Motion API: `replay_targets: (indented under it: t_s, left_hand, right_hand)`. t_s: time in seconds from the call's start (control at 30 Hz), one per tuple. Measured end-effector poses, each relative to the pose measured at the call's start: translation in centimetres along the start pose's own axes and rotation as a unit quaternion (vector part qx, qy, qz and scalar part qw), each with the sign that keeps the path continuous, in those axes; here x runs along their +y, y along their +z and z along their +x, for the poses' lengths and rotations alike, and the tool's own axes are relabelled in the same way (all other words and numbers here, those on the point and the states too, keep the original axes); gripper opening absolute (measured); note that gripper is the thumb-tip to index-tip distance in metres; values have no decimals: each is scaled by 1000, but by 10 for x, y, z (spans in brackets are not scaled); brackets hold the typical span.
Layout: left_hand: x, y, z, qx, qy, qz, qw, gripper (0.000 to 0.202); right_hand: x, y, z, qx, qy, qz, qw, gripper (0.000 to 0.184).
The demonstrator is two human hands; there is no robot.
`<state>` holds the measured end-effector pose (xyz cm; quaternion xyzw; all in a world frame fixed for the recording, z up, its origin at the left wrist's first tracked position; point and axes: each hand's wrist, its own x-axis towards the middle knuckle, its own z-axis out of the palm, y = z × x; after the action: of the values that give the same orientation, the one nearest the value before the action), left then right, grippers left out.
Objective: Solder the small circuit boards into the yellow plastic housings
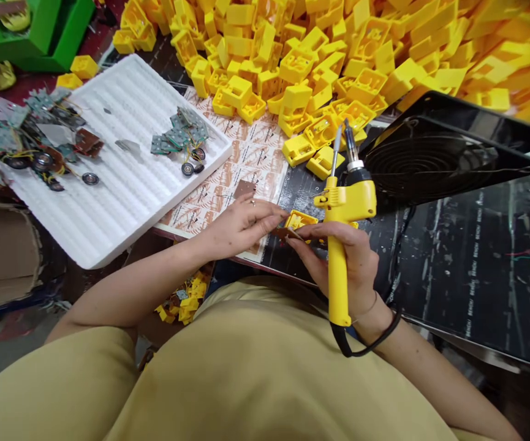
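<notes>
My right hand (361, 266) is closed around a yellow soldering gun (337, 269), whose tip and solder feed tube point away from me. The thumb and index finger of that same hand also pinch the edge of a small brown circuit board (288, 233). From the other side, my left hand (239, 228) grips the board between thumb and fingers. Just behind the board an open yellow plastic housing (302, 219) sits on the table, partly hidden by my fingers. A flat brown piece (245, 188) lies beyond my left hand.
Yellow housings (265, 55) are heaped along the back. A white foam tray (122, 202) at left carries green circuit boards (179, 135) with wired small round parts. A black fan (421, 153) stands at right on the dark tabletop (485, 257). Green bins (30, 37) are at far left.
</notes>
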<state>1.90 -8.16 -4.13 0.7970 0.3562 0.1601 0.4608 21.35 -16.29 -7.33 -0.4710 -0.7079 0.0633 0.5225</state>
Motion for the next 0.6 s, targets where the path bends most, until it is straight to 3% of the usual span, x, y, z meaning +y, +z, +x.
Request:
replay_targets:
  t_s: [0.13, 0.27, 0.33, 0.4, 0.5, 0.6]
  left_hand:
    - [7, 10, 7, 45, -64, -162, 984, 39]
    - [11, 3, 7, 38, -72, -172, 982, 21]
    - [15, -8, 5, 9, -60, -92, 994, 17]
    - [20, -18, 5, -32, -28, 63, 997, 16]
    - [25, -22, 10, -91, 3, 290, 953, 18]
    - [26, -14, 17, -133, 1, 375, 917, 22]
  right_hand:
    - [-1, 0, -3, -19, 11, 18, 1000, 39]
    - [4, -13, -3, -52, 6, 22, 998, 44]
    - [11, -23, -1, -83, -4, -3, 997, 52]
    - [19, -29, 3, -128, -26, -60, 990, 55]
    - [31, -30, 5, -179, -71, -122, 974, 42]
    - [34, -28, 6, -181, -97, -128, 970, 34]
